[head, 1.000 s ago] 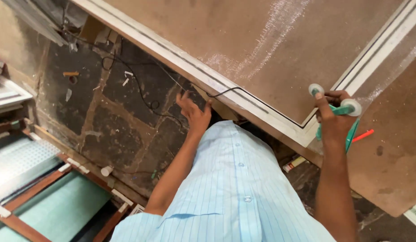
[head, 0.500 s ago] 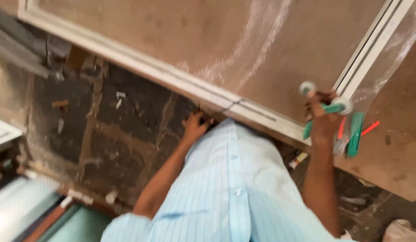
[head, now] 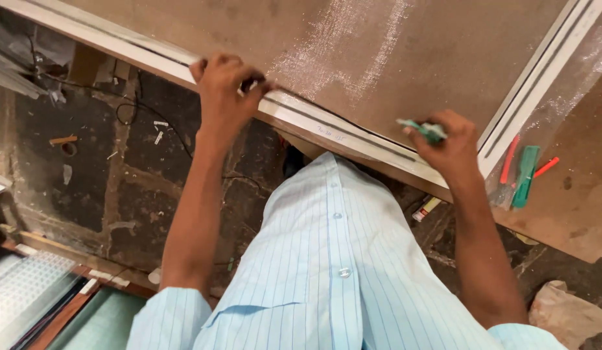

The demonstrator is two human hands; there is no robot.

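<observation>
The brown workboard (head: 203,29) fills the upper view and carries a white frame (head: 353,133) covered with mesh screen (head: 340,58). The frame's long rail runs along the board's near edge; a second rail rises toward the board's top right corner. The left hand (head: 224,97) rests on the near rail at the board's left portion, fingers curled down, pinching the black spline cord (head: 327,116) lying in the groove. The right hand (head: 448,146) is closed around a green roller tool (head: 425,129) over the same rail, near the frame's right corner. Green and red tools (head: 524,172) lie beside that corner, under mesh.
</observation>
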